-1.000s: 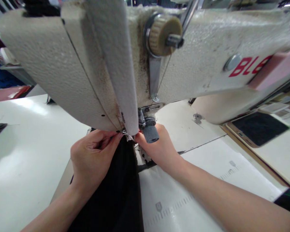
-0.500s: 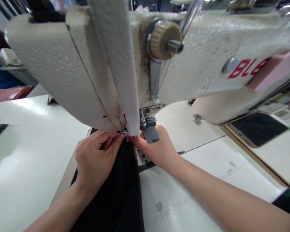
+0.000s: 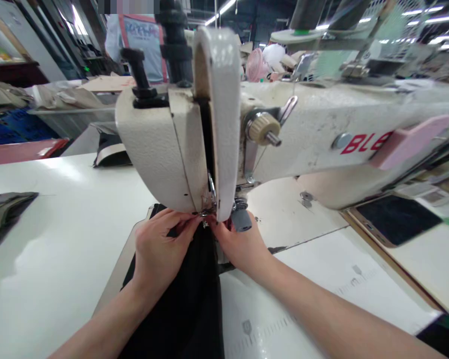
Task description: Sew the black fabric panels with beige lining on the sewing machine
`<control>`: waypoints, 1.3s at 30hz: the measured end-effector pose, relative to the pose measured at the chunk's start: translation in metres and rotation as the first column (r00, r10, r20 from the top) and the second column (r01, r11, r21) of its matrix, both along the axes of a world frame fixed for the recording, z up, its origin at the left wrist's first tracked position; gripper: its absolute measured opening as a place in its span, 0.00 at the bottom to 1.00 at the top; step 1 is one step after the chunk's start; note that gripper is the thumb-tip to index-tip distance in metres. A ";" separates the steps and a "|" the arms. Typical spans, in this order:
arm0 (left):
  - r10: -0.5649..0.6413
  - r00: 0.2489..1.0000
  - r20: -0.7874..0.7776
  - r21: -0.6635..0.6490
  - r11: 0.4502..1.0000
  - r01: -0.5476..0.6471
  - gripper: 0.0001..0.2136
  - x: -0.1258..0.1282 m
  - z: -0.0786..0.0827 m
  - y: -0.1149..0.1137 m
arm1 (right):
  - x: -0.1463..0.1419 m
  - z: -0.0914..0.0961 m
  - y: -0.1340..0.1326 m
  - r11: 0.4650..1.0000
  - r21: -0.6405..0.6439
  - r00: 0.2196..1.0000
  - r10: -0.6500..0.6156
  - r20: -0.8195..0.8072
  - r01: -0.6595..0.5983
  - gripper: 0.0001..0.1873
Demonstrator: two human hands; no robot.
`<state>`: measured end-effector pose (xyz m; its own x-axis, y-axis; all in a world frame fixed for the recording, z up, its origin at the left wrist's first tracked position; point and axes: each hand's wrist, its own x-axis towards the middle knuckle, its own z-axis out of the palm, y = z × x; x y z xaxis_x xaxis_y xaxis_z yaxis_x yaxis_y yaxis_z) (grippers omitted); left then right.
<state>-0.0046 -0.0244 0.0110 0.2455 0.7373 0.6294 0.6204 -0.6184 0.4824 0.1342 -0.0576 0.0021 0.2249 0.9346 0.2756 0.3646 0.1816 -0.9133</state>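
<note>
A white sewing machine (image 3: 160, 149) fills the middle of the view. Both hands meet beneath its head, close to the needle and presser foot area (image 3: 205, 214). My left hand (image 3: 160, 244) comes from the left, thumb and forefinger pinched together there; whatever lies between them is too small to make out. My right hand (image 3: 243, 244) reaches in from the other side, fingers curled and partly hidden behind the machine's grey knob (image 3: 241, 220). Black fabric (image 3: 175, 309) lies under the needle area and runs down toward me, with my left wrist over it.
On the right a phone (image 3: 392, 219) rests on a board. Two metal bobbins (image 3: 306, 199) lie on the machine bed. Folded dark fabric pieces (image 3: 7, 214) are on the white table (image 3: 60, 259) at left. A person (image 3: 142, 45) stands behind the machine.
The head view has tilted up and back, so more of the room and the machine's top shows. Both hands stay pinched near the needle.
</note>
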 end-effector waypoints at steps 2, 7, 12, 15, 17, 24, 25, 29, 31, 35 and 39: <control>-0.012 1.000 0.018 -0.005 1.000 0.013 0.08 -0.003 0.002 -0.001 | 0.001 0.000 0.000 1.000 -0.021 1.000 0.022 -0.004 -0.022 0.08; -0.166 0.970 -0.177 0.231 0.951 0.205 0.03 -0.016 0.025 -0.030 | 0.008 0.019 -0.023 0.978 -0.157 0.990 0.126 -0.063 -0.134 0.11; -0.439 0.858 -0.267 0.004 0.890 0.456 0.16 -0.017 0.036 -0.064 | 0.009 0.045 -0.070 0.865 -0.333 0.899 0.251 -0.358 -0.374 0.09; -0.471 0.873 -0.130 -0.219 0.872 0.438 0.09 -0.016 0.027 -0.067 | 0.010 0.048 -0.083 0.832 -0.411 0.905 0.229 -0.359 -0.374 0.09; -0.455 0.888 -0.070 -0.237 0.872 0.428 0.06 -0.017 0.021 -0.067 | 0.013 0.046 -0.084 0.825 -0.453 0.929 0.217 -0.300 -0.339 0.10; -0.493 0.870 0.018 -0.245 0.841 0.482 0.10 -0.030 0.023 -0.068 | 0.015 0.039 -0.084 0.811 -0.501 0.950 0.217 -0.224 -0.303 0.12; -0.486 0.874 0.006 -0.267 0.841 0.470 0.10 -0.031 0.024 -0.064 | 0.015 0.039 -0.082 0.800 -0.514 0.949 0.224 -0.223 -0.310 0.12; -0.361 0.925 -0.121 -0.433 0.857 0.278 0.08 -0.027 0.024 -0.031 | 0.026 0.032 -0.058 0.842 -0.479 0.960 0.281 -0.008 -0.250 0.09; -0.290 0.944 -0.160 -0.500 0.848 0.175 0.07 -0.020 0.020 -0.012 | 0.038 0.024 -0.037 0.939 -0.328 0.933 0.207 0.295 -0.105 0.08; -0.173 0.969 -0.174 -0.477 0.876 0.071 0.07 -0.005 0.005 0.006 | 0.057 0.006 -0.002 0.987 -0.130 0.833 -0.004 0.553 0.090 0.08; -0.080 0.978 -0.195 -0.414 0.910 -0.008 0.07 0.000 -0.004 0.004 | 0.064 -0.010 0.010 0.980 -0.138 0.792 -0.028 0.610 0.141 0.10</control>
